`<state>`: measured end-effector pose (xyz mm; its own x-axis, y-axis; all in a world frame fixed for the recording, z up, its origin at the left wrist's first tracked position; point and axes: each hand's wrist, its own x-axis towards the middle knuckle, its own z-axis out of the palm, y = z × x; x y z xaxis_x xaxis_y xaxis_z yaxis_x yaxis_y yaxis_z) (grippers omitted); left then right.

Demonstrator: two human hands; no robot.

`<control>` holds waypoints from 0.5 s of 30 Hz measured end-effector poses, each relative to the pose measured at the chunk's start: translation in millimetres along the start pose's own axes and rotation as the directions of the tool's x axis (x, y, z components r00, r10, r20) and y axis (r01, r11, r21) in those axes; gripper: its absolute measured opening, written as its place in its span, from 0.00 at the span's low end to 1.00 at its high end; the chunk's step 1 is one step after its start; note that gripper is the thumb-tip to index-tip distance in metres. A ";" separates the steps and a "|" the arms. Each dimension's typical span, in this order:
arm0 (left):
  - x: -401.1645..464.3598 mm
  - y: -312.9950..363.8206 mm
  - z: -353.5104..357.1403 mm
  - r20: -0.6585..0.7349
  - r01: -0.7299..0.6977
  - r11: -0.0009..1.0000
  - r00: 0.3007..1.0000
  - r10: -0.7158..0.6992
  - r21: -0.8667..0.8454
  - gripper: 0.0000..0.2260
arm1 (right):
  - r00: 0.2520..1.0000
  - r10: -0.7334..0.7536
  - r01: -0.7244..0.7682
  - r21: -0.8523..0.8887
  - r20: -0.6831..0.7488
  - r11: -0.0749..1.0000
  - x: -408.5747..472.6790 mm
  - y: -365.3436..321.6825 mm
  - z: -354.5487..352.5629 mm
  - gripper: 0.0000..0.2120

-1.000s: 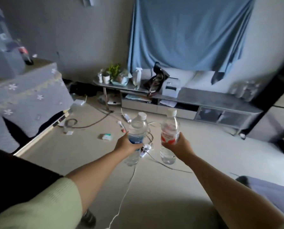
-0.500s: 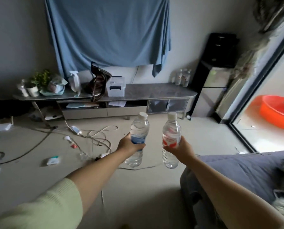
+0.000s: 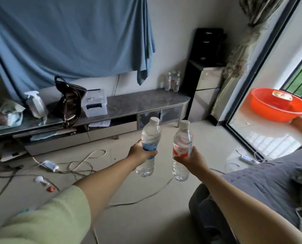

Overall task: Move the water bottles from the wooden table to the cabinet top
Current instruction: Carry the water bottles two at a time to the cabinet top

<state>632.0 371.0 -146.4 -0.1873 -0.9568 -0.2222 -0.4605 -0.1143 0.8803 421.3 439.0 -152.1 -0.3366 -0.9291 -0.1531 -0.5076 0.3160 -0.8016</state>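
Each grip covers part of its clear plastic bottle's label. The small clear bottles [image 3: 172, 81] standing on the grey bench [image 3: 143, 101] are too distant to count surely.

One head-worn view — looking forward and down, hands near, cabinet [image 3: 143, 104] farther off.

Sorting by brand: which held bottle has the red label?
The bottle in the right hand: the red-labelled bottle. The left hand holds the blue-labelled bottle.
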 end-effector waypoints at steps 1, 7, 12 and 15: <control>14.5 3.3 1.5 0.009 0.001 1.000 1.000 -0.001 -0.001 0.19 | 1.000 0.004 -0.003 0.009 -0.008 1.000 11.0 -1.3 -1.4 0.25; 92.9 20.1 22.2 0.060 0.023 1.000 0.998 -0.022 -0.005 0.21 | 0.997 0.071 -0.067 0.090 -0.040 0.994 80.6 3.6 -19.6 0.24; 171.5 43.9 46.9 0.082 0.034 0.999 0.996 -0.033 -0.011 0.20 | 0.995 0.087 -0.081 0.092 -0.057 0.992 167.7 13.3 -42.1 0.25; 221.9 59.6 60.5 0.073 0.053 0.999 0.996 -0.053 0.012 0.20 | 0.995 0.091 -0.087 0.100 -0.040 0.991 222.7 16.8 -56.2 0.23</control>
<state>510.5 168.0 -168.6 -0.2255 -0.9272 -0.2991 -0.4801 -0.1614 0.8622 293.3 248.1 -167.2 -0.4133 -0.8879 -0.2021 -0.3944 0.3746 -0.8391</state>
